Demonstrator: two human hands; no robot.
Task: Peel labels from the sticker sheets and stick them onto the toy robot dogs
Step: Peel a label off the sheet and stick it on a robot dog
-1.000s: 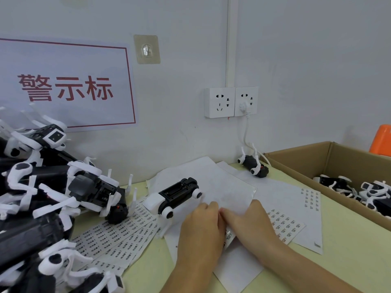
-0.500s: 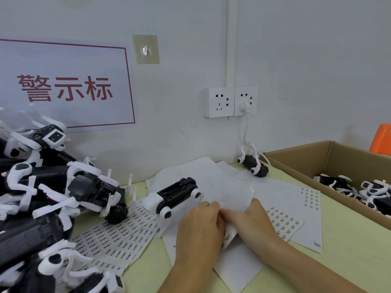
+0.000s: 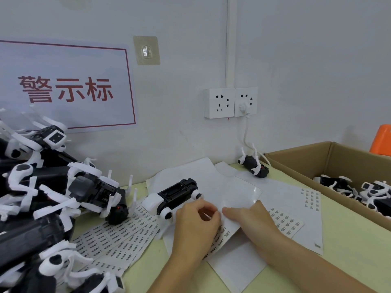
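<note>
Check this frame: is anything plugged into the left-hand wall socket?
No. The left wall socket shows bare holes, while the white plug and its cord sit in the right socket.

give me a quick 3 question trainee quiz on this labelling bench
1. True or false: the toy dog nearest the hands lies belly up on the paper.
2. Which socket has a plug in it: A left, B right?
3. Fill in: finished-looking dogs lie in the ____ box on the right.

Key: 1 true. 2 B. 3 cardboard.
Both the left hand and right hand work at a sticker sheet.
</note>
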